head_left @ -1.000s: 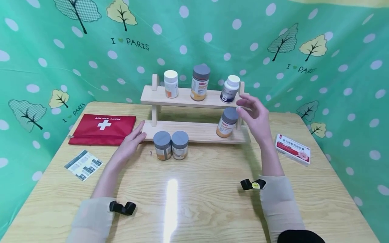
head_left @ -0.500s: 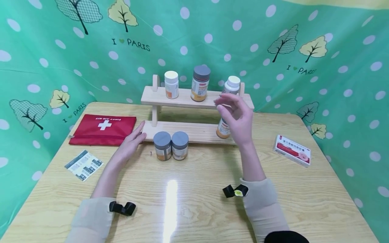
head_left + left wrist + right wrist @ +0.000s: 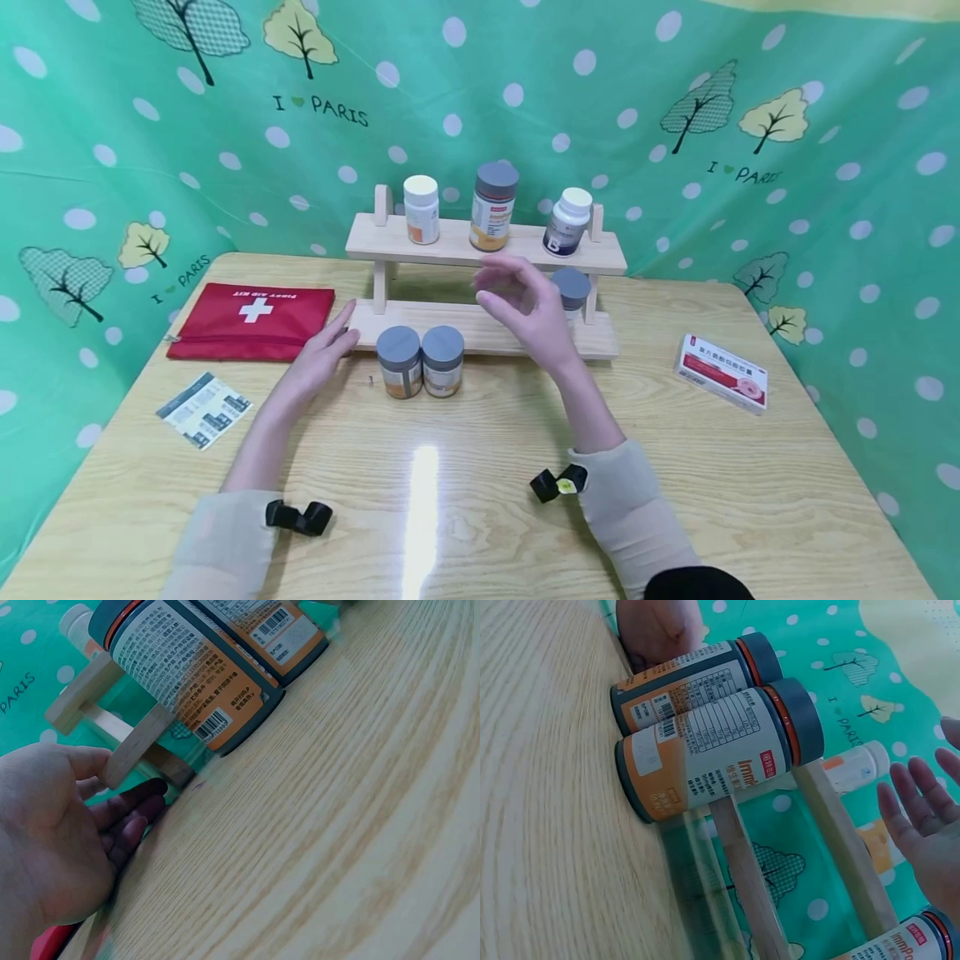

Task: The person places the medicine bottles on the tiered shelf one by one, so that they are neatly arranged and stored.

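My left hand (image 3: 318, 357) holds the left end of the lower board of a two-tier wooden shelf (image 3: 480, 329), its thumb against the board in the left wrist view. My right hand (image 3: 528, 312), fingers curved and holding nothing, hovers before the shelf, right of its middle. Behind it a grey-lidded supplement jar (image 3: 572, 285) on the lower board is partly hidden. Two similar jars, a left jar (image 3: 400, 362) and a right jar (image 3: 442, 360), stand side by side on the table before the shelf. The upper board bears a white bottle (image 3: 422, 210), a grey-lidded jar (image 3: 493, 208) and a white-capped bottle (image 3: 567, 223).
A red first aid kit pouch (image 3: 251, 323) lies left of the shelf, with a printed card (image 3: 204, 410) in front of it. At the right lies a medicine box (image 3: 722, 373). A green patterned cloth (image 3: 480, 100) hangs behind the wooden table (image 3: 480, 500).
My right hand has moved left from the right end of the shelf, past the lower-board jar, toward the middle. My left hand has stayed at the shelf's left end.
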The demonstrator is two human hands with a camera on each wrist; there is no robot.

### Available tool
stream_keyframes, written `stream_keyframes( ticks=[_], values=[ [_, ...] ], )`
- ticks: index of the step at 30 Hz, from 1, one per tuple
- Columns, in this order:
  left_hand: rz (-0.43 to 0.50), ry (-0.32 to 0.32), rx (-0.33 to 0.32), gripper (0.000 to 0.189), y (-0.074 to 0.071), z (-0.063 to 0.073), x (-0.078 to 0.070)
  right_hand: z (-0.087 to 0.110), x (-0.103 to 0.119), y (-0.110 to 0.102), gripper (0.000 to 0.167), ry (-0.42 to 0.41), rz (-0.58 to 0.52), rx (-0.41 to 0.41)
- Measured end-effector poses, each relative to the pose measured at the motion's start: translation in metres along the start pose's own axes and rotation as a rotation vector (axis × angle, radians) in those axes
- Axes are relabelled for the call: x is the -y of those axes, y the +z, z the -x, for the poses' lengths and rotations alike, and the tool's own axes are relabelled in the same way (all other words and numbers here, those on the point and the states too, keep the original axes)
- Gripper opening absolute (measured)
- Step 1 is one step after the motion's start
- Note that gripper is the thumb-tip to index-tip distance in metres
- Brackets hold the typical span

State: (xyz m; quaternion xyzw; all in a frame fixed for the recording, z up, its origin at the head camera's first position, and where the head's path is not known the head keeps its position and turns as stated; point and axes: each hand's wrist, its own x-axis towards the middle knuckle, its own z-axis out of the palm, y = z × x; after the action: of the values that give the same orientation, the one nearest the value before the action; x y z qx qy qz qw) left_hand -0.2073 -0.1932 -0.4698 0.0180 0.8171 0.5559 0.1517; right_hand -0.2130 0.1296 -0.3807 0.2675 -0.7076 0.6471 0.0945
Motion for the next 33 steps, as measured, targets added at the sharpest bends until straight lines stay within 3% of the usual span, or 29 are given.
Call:
stream_keyframes(
  ticks=[10,16,33],
  values=[
    [-0.003,0.009,0.001,0.067,-0.001,0.000,0.001,0.001,-0.011,0.005,0.056,0.130,0.071,0.239],
    [-0.003,0.013,-0.001,0.066,-0.001,0.000,0.001,0.002,-0.014,0.007,0.063,0.213,0.121,0.333],
    [-0.004,0.010,0.003,0.066,-0.001,-0.001,0.002,0.004,-0.025,0.016,0.079,0.235,0.240,0.531]
  ],
)
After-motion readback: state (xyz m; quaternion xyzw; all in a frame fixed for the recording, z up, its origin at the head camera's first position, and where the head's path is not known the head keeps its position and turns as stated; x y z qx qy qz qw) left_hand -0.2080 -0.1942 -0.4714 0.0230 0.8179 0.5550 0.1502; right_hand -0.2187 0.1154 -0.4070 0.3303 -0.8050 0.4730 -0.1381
